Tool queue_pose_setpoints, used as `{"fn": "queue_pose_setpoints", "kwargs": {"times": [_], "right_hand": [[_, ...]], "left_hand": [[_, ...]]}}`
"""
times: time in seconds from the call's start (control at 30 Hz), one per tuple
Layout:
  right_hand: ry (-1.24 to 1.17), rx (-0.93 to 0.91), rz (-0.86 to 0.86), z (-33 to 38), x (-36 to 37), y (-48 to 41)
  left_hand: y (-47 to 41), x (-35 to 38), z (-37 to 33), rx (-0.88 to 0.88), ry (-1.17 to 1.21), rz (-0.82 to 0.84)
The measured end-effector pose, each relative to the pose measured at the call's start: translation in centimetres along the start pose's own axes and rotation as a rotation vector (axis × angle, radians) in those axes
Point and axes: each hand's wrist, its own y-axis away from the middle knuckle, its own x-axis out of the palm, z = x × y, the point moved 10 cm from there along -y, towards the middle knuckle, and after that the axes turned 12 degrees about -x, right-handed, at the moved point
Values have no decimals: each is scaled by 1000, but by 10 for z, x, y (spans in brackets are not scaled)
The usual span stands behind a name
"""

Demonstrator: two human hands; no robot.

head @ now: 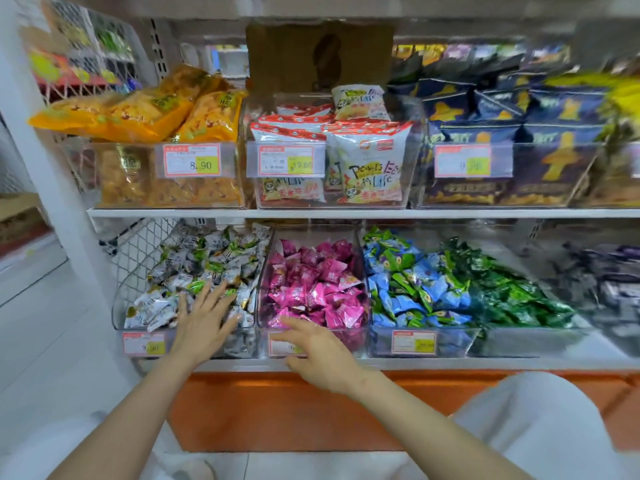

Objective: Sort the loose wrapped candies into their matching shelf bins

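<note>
Both forearms are pointing low at the bottom shelf (pixel 450 363). Left hand (pixel 204 317) is pressing flat, fingers spread wide, on the white-and-green candies (pixel 194 258) in the leftmost bin (pixel 119 306). Right hand (pixel 311 351) is hovering at the front lip of the pink bin (pixel 264 299), fingers loosely extended, gripping nothing I can see. Careful: that heap is sitting high, so a sweep risks tipping sweets over the divider among the pink candies (pixel 311 282).

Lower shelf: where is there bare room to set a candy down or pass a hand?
Looks bare: the shelf strip right of the blue bin, in front of the green candies. A hand could pass between the pink candies and the upper shelf. Crowded: the silver candies under the left hand; the right hand covers the front of the pink bin.
</note>
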Motion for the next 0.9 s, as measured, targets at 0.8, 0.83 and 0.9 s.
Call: {"fn": "queue_pose_setpoints", "kwargs": {"times": [0.8, 0.83, 0.9], "right_hand": [[-23, 238, -204, -82, -59, 126], [10, 277, -275, -93, -72, 137], [86, 346, -404, -110, -97, 160]], "left_hand": [[54, -16, -51, 17, 350, 52], [57, -9, -50, 20, 293, 61], [64, 1, -55, 51, 194, 74]]}}
